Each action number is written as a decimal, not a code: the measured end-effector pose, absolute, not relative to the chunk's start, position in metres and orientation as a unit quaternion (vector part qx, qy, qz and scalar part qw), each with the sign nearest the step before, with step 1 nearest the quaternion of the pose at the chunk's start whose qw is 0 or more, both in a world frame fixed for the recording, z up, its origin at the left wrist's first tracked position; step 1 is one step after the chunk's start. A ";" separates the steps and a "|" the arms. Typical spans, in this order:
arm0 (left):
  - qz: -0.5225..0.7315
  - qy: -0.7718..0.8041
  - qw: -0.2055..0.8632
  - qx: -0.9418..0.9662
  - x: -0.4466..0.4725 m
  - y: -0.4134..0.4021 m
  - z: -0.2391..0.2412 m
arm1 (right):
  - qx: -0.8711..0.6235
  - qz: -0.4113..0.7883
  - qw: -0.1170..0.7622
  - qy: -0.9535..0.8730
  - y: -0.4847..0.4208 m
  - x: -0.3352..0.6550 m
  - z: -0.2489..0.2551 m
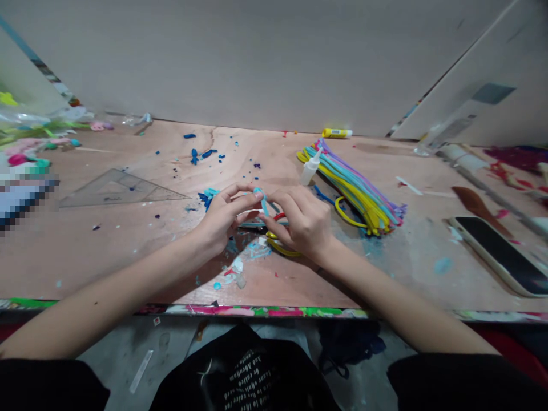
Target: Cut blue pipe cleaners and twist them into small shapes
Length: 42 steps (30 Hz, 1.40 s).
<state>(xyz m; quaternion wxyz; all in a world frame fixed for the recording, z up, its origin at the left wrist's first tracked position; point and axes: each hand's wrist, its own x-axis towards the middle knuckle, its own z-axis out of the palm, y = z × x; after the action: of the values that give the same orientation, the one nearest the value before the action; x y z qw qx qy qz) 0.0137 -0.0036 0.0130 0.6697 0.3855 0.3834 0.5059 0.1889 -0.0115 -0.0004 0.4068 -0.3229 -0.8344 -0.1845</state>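
Observation:
A light blue pipe cleaner [264,202], bent into a small curve, is pinched between my two hands just above the table. My left hand [225,220] grips its upper end between thumb and forefinger. From the other side, the fingertips of my right hand [302,220] close on its lower part. Beneath the hands lies a yellow curved piece [282,247], perhaps a tool handle, with a bit of red beside it; my fingers hide most of this. Light blue scraps [259,249] are scattered below. Behind my left hand are blue fuzzy pieces [208,198].
A bundle of pipe cleaners [355,188] lies right of my hands, with a white dropper bottle [310,167] against it. A clear set square [122,189] is at left. A glue stick [337,133] lies at the back, a phone [499,251] at right beside a brown wooden piece [479,206].

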 end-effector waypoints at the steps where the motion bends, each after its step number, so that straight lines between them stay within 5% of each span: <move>1: 0.508 0.381 0.670 0.385 0.013 -0.003 0.013 | -0.323 -0.182 0.408 -0.834 -0.012 0.189 0.000; 13: 0.512 0.379 0.649 0.416 0.008 -0.001 0.011 | -0.315 -0.067 0.455 -0.830 -0.009 0.189 -0.006; 24: 0.499 0.390 0.601 0.488 0.006 0.004 0.010 | -0.387 0.345 0.468 -0.715 -0.010 0.179 -0.004; 32: 0.486 0.360 0.597 0.527 0.003 0.010 0.011 | -0.328 0.734 0.411 -0.430 -0.005 0.176 -0.005; 42: 0.400 0.263 0.707 0.520 -0.001 0.004 0.018 | -0.185 0.849 0.343 -0.357 -0.015 0.178 -0.003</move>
<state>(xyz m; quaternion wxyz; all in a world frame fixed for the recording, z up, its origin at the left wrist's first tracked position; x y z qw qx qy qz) -0.0013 0.0044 0.0179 0.7073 0.5202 0.2630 0.3999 0.1776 -0.0147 -0.0027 0.3431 -0.1852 -0.3571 0.8488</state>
